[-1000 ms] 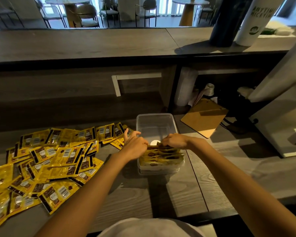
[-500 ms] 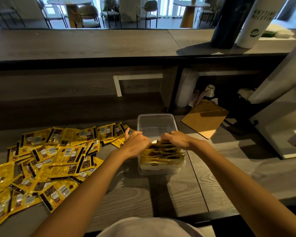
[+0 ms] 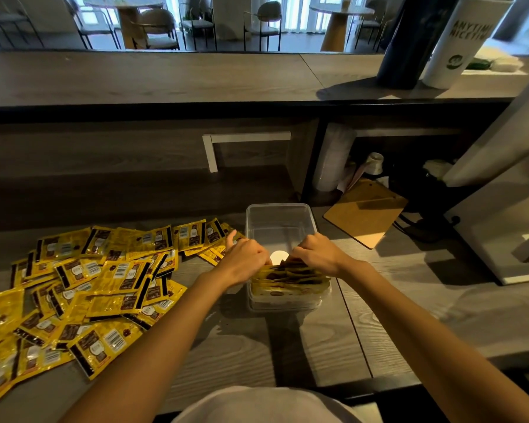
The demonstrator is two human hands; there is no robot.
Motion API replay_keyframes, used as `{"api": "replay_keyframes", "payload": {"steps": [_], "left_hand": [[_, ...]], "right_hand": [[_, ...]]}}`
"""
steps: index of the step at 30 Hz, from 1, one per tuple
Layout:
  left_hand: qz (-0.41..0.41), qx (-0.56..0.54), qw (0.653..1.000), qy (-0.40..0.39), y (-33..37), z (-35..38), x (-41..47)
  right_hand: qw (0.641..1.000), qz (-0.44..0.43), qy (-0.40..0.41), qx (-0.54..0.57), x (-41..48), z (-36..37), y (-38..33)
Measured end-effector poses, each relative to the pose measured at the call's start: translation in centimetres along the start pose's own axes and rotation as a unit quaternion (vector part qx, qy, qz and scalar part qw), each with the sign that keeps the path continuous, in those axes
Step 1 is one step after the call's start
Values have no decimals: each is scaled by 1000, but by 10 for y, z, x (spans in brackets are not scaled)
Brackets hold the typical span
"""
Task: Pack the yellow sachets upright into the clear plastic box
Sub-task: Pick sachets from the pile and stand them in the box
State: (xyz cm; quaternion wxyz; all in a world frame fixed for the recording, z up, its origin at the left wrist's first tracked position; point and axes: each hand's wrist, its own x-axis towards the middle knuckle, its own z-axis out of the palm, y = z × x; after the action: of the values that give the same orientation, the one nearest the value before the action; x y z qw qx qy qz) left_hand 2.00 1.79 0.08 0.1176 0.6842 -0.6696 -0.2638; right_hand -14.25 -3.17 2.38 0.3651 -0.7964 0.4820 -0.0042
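On the table (image 3: 379, 300), loose sachets (image 3: 104, 285) lie flat, heaped left of the box (image 3: 278, 209), nearest the left hand (image 3: 246, 259). A row (image 3: 290, 280) stands upright in the box's near half, long edges crosswise, the far half bare. The right hand (image 3: 316, 254) meets the left at the row's far end, both sets of fingers (image 3: 301, 251) curled, gripping its top edges.

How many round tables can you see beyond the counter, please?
2: one round table at the upper left, another at the upper right; more may be hidden out of view.
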Motion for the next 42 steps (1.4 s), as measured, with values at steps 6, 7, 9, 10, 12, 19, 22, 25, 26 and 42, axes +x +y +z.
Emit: {"api": "replay_keyframes", "payload": {"steps": [6,7,9,10,12,19,22,25,26,42], "left_hand": [[-12,-44,999,24,2,-5,-2],[-14,-49,998,26,3,-6,-2],[-17,-53,998,28,5,-8,-2],[-18,-55,998,28,6,-9,-3],[-23,-56,997,38,7,-12,-3],[-126,-49,960,244,-17,-32,-22],[-216,-25,937,272,-45,-39,-44],[-314,-16,915,253,-81,-33,-67],[-342,-20,909,238,-94,-30,-74],[-367,48,919,139,-146,4,-101]], "right_hand": [[999,-12,33,15,-1,1,2],[999,-13,37,19,-1,1,1],[998,-11,49,23,-2,0,-1],[998,-8,56,26,-1,-1,-2],[997,-4,75,26,-1,-2,-5],[980,-134,141,-45,5,14,-61],[974,-186,117,-59,17,43,-94],[971,-208,56,-99,31,84,-116],[969,-214,30,-120,35,98,-121],[886,-228,-129,-381,47,158,-121]]}}
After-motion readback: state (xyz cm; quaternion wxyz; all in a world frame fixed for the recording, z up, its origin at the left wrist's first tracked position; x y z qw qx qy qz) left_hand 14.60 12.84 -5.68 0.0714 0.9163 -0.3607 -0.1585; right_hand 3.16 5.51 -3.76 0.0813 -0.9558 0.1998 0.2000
